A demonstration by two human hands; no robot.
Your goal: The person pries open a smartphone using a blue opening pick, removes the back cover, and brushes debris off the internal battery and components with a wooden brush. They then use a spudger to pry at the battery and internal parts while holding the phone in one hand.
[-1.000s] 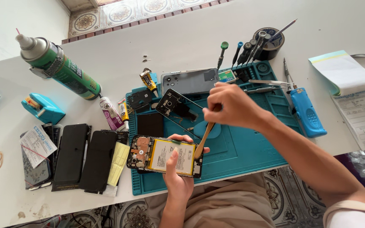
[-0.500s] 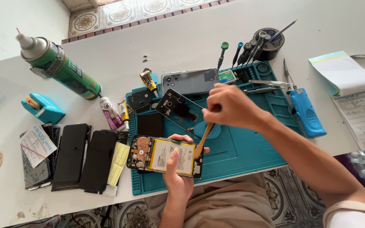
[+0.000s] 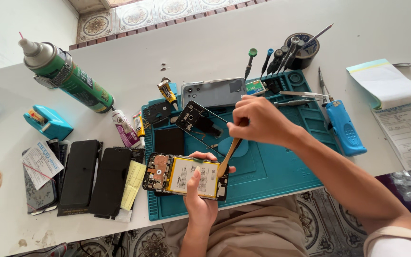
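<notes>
My left hand (image 3: pixel 200 195) grips an opened phone (image 3: pixel 163 173) from below, its back off, showing a yellowish battery (image 3: pixel 184 170) and circuit board. My right hand (image 3: pixel 261 119) is closed on a thin tan pry stick (image 3: pixel 228 157), whose tip rests at the right edge of the battery. Both hover over the front of a teal work mat (image 3: pixel 277 166). A black phone frame (image 3: pixel 197 122) and a grey back cover (image 3: pixel 213 91) lie on the mat behind.
A green spray can (image 3: pixel 67 76) lies at the back left. Black phone screens (image 3: pixel 96 176) and a teal tape dispenser (image 3: pixel 48 122) lie left. Screwdrivers (image 3: pixel 272 59), tweezers (image 3: pixel 296 94), a blue tool (image 3: pixel 345 127) and a notepad (image 3: pixel 386 83) sit right.
</notes>
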